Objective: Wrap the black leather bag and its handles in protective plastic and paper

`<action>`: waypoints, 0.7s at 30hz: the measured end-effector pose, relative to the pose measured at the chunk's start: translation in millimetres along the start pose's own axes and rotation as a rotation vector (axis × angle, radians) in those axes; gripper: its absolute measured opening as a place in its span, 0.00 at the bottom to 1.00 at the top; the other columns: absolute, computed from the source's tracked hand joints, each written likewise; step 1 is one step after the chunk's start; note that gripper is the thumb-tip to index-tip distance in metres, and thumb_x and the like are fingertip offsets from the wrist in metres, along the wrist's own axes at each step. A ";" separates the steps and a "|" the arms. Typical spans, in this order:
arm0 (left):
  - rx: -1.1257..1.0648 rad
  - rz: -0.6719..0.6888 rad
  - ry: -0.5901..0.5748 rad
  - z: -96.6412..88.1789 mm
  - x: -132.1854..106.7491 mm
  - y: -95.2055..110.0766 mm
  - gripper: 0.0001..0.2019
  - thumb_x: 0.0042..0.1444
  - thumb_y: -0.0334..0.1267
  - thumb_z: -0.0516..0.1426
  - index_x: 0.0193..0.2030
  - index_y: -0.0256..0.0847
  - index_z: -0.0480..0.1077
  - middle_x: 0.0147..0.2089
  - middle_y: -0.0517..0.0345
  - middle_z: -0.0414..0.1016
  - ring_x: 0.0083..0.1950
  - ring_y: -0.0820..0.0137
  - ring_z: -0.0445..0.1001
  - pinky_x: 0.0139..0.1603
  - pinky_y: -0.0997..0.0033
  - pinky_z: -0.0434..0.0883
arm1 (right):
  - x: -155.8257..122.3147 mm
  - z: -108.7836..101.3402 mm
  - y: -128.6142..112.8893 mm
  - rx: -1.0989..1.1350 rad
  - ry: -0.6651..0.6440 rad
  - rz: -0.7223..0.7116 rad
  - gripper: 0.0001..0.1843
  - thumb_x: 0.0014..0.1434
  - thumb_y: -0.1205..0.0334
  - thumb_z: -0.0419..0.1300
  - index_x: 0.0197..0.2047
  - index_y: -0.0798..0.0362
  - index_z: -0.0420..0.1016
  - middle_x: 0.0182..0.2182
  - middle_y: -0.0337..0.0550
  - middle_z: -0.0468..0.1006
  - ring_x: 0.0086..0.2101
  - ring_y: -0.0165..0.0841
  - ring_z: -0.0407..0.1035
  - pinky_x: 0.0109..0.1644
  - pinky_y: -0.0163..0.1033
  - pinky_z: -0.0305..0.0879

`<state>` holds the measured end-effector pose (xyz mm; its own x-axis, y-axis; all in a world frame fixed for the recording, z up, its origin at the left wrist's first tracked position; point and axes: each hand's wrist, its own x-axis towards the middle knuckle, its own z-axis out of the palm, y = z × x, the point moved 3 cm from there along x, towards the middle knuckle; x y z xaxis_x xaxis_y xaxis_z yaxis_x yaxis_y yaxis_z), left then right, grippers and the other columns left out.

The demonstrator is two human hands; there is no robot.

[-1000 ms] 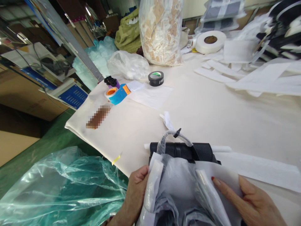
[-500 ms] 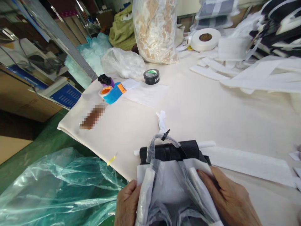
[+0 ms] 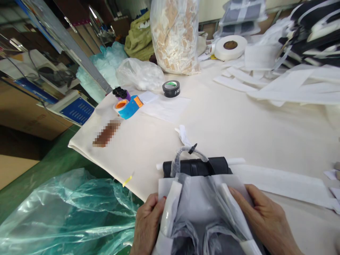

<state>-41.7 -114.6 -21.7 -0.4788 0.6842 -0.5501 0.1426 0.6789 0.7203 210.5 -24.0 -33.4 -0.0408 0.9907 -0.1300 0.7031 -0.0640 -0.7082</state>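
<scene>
A black bag (image 3: 198, 166) with a wrapped top handle (image 3: 186, 154) lies at the near edge of the cream table (image 3: 239, 124), partly inside a thin white cover (image 3: 196, 209) that reaches up to just below its top. My left hand (image 3: 147, 223) grips the cover's left edge. My right hand (image 3: 261, 219) lies over the cover's right side, fingers pressed on it. The lower part of the bag is hidden under the cover.
A long white strip (image 3: 281, 184) lies right of the bag. Farther back are black tape (image 3: 171, 88), a blue and orange tape dispenser (image 3: 127, 106), a white roll (image 3: 230, 46) and a tall clear sack (image 3: 175, 35). Green plastic sheeting (image 3: 66, 216) bulges below the table's left edge.
My right hand has slid left and up along the cover's right side, and the cover now sits higher on the bag. The left hand keeps its hold.
</scene>
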 end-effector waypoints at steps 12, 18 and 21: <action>-0.120 0.155 -0.319 58.2 60.0 97.2 0.16 0.37 0.50 0.58 0.18 0.38 0.62 0.16 0.67 0.57 0.20 0.77 0.53 0.21 0.77 0.51 | 34.4 -41.0 22.7 0.163 0.138 0.249 0.24 0.49 0.38 0.54 0.23 0.52 0.67 0.17 0.36 0.65 0.22 0.31 0.60 0.21 0.33 0.55; -0.082 0.261 -0.405 31.3 41.3 86.9 0.14 0.38 0.45 0.62 0.25 0.36 0.68 0.31 0.59 0.69 0.31 0.72 0.66 0.32 0.75 0.63 | 7.6 -53.8 45.2 0.376 0.143 0.190 0.33 0.44 0.38 0.60 0.48 0.51 0.65 0.34 0.45 0.75 0.33 0.38 0.71 0.32 0.37 0.70; -0.016 0.289 -0.349 14.7 27.0 72.0 0.17 0.43 0.46 0.61 0.37 0.36 0.71 0.36 0.57 0.71 0.34 0.69 0.69 0.34 0.73 0.65 | -27.6 -61.0 65.9 0.315 0.120 0.241 0.32 0.45 0.39 0.60 0.49 0.48 0.67 0.39 0.47 0.75 0.33 0.39 0.72 0.27 0.36 0.71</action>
<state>-31.6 -43.3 9.1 -0.1000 0.8957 -0.4334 0.2124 0.4447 0.8701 301.3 -48.2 -34.2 0.1946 0.9486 -0.2494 0.4298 -0.3110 -0.8477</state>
